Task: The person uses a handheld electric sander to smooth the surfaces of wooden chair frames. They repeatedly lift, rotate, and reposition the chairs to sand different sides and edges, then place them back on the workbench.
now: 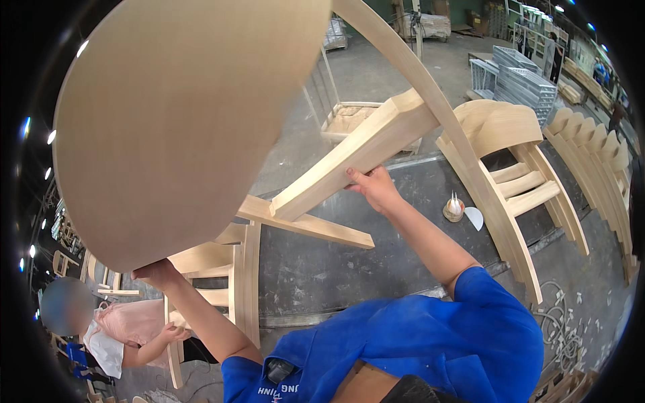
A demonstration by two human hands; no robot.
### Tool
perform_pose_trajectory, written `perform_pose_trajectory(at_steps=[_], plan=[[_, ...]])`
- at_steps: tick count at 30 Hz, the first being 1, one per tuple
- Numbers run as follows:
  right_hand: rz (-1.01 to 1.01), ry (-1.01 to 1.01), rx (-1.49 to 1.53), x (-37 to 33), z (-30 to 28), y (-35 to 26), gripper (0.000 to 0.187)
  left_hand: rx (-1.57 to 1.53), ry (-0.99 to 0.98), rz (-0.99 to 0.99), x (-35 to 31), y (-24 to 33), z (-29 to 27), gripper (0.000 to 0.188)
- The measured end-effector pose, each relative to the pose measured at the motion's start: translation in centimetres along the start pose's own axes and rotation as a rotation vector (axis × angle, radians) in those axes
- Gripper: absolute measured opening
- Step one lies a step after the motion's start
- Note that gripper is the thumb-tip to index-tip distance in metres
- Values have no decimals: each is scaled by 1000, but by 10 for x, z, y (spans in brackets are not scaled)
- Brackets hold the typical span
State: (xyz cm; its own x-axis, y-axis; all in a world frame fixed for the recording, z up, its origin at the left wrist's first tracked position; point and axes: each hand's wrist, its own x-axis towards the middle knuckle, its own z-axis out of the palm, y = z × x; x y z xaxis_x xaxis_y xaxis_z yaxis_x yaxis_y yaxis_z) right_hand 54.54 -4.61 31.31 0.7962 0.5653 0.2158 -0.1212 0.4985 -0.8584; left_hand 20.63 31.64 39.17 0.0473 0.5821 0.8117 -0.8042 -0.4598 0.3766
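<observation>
A pale wooden chair frame is lifted up close before me. Its broad curved panel (181, 121) fills the upper left and hides much behind it. My right hand (376, 189) is closed round the thick slanted rail (356, 151), thumb on top. That rail joins a long curved leg (403, 50) at its upper end and a shorter bar (322, 230) at its lower end. At the panel's lower edge, my left hand (156, 272) grips it from below; the fingers are mostly hidden behind the wood.
Below is a dark worktable (302, 282) with a small round pot (454, 209) and a white half-disc (474, 218). Wooden chair frames (514, 134) stand right; another chair frame (211, 262) stands left, beside a co-worker (134, 329). Hoses (561, 329) lie on the floor.
</observation>
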Motion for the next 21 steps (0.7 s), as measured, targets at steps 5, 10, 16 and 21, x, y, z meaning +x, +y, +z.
perform_pose_trajectory(at_steps=[5,10,16,21], plan=[[70,68,-2,10,-13,21,49,-83,178,-131,-3,-8,18,75],[21,42,35,19,-20,21,39,351,66,189,4,-11,59,74],[144,-133,-801,-7,-31,-38,23,504,-162,148,10,1,89,77],[-768,350,-1084,-52,-48,-132,23,421,-113,194,18,-18,91,83]])
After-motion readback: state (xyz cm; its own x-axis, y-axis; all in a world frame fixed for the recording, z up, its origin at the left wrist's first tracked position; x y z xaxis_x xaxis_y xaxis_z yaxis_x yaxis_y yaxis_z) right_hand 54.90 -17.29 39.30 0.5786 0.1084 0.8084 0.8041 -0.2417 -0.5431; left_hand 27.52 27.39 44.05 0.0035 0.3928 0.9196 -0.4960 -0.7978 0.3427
